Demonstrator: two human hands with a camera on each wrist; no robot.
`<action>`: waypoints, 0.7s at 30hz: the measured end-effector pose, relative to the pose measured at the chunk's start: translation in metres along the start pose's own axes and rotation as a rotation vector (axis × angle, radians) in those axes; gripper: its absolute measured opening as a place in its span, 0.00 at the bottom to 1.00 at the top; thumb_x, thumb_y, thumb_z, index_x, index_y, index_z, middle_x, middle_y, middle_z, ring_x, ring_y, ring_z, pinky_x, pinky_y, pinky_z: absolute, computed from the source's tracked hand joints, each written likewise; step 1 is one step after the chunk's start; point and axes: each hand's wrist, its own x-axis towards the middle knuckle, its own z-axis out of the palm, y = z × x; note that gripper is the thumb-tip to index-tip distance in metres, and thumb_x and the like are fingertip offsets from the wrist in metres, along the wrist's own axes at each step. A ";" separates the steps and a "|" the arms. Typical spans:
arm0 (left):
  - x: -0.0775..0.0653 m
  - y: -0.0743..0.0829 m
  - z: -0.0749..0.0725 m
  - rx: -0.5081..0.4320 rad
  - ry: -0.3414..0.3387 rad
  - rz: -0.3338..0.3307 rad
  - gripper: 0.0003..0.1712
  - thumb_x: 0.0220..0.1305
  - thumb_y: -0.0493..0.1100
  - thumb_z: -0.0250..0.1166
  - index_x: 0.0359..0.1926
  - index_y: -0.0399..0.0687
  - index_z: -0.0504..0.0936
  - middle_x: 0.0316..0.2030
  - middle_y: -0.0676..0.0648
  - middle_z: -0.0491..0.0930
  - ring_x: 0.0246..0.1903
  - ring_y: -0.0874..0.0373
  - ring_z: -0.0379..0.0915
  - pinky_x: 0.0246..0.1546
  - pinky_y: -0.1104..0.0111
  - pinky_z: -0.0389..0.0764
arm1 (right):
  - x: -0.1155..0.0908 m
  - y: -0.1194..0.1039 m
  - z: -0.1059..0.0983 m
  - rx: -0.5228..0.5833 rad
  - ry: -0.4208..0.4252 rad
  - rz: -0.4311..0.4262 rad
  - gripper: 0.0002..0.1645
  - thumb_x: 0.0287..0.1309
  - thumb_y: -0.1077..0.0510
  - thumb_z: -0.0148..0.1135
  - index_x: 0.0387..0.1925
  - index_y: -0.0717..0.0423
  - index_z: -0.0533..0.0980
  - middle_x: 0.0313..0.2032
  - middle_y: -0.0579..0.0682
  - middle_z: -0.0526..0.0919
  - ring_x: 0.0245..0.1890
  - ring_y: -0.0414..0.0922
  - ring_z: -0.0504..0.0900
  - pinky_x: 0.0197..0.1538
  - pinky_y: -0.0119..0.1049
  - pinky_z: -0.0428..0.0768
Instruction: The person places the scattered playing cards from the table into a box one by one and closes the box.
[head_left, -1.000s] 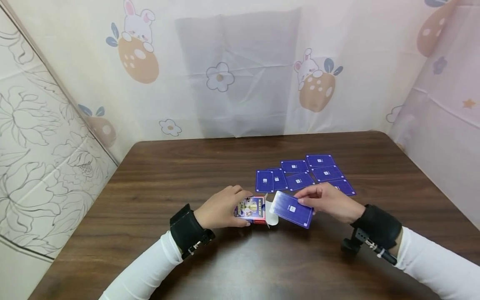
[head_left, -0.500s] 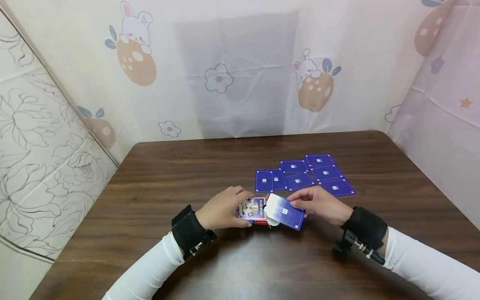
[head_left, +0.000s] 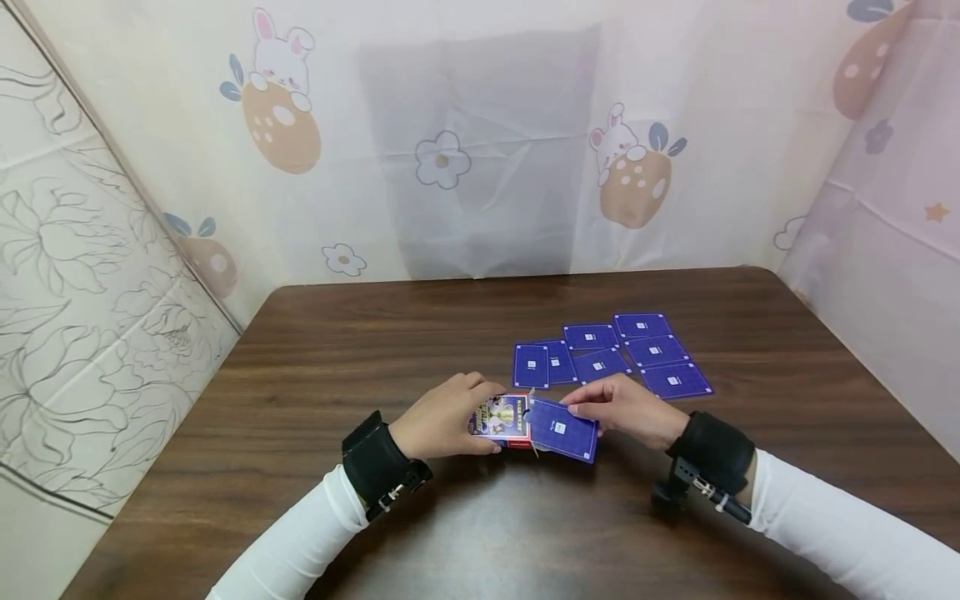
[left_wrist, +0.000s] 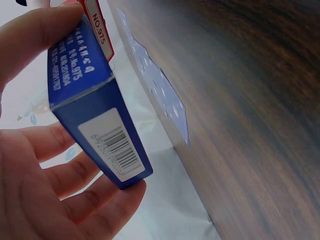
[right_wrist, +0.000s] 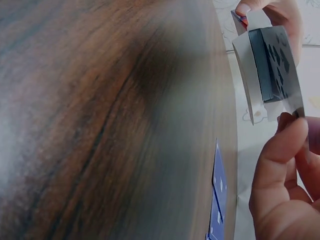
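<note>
My left hand [head_left: 442, 418] grips a blue and red card box [head_left: 504, 418], thumb on one side and fingers on the other. Its barcode end [left_wrist: 117, 147] faces the left wrist camera. The far end is open, with white flaps spread. Between thumb and fingertips, my right hand [head_left: 626, 408] pinches a blue-backed playing card [head_left: 564, 432]. That card's left edge lies right at the box's mouth. Dark spade-like marks show on the underside of the card [right_wrist: 281, 62] in the right wrist view, close beside the dark opening of the box.
Several blue-backed cards [head_left: 597, 365] lie face down on the brown wooden table [head_left: 360, 350], beyond the hands and to the right, some overlapping. A pale curtain with rabbit prints [head_left: 495, 150] hangs behind the table. A flower-patterned panel [head_left: 97, 275] stands at the left.
My right hand has moved left with the card, bringing it from beside the open flap to the box's mouth. The left hand and box have stayed nearly in place.
</note>
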 end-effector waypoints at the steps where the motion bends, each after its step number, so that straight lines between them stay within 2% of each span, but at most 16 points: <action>1: 0.000 0.000 0.000 0.002 0.000 0.003 0.40 0.47 0.57 0.73 0.60 0.49 0.73 0.47 0.49 0.74 0.42 0.59 0.67 0.42 0.68 0.74 | 0.001 0.000 0.000 0.005 0.004 0.003 0.20 0.63 0.55 0.58 0.51 0.65 0.77 0.44 0.56 0.80 0.35 0.46 0.75 0.33 0.34 0.75; 8: 0.001 0.001 0.002 0.002 -0.003 0.030 0.39 0.47 0.59 0.73 0.59 0.49 0.73 0.46 0.49 0.75 0.41 0.59 0.67 0.41 0.69 0.74 | 0.007 -0.002 0.006 -0.004 -0.005 -0.027 0.18 0.64 0.56 0.57 0.49 0.65 0.78 0.45 0.57 0.79 0.35 0.46 0.74 0.32 0.33 0.73; 15: 0.000 0.003 0.001 0.000 -0.005 0.048 0.39 0.47 0.58 0.73 0.59 0.48 0.74 0.46 0.49 0.75 0.41 0.60 0.68 0.41 0.69 0.73 | 0.012 -0.008 0.014 -0.009 0.006 -0.039 0.18 0.63 0.57 0.57 0.49 0.66 0.78 0.45 0.57 0.80 0.38 0.47 0.74 0.38 0.36 0.75; 21: 0.001 0.006 0.000 -0.019 -0.012 0.053 0.39 0.48 0.57 0.73 0.60 0.47 0.73 0.46 0.49 0.75 0.41 0.59 0.68 0.41 0.69 0.73 | 0.015 -0.009 0.018 0.025 -0.003 -0.045 0.18 0.63 0.57 0.57 0.48 0.68 0.76 0.42 0.55 0.80 0.37 0.45 0.74 0.37 0.35 0.75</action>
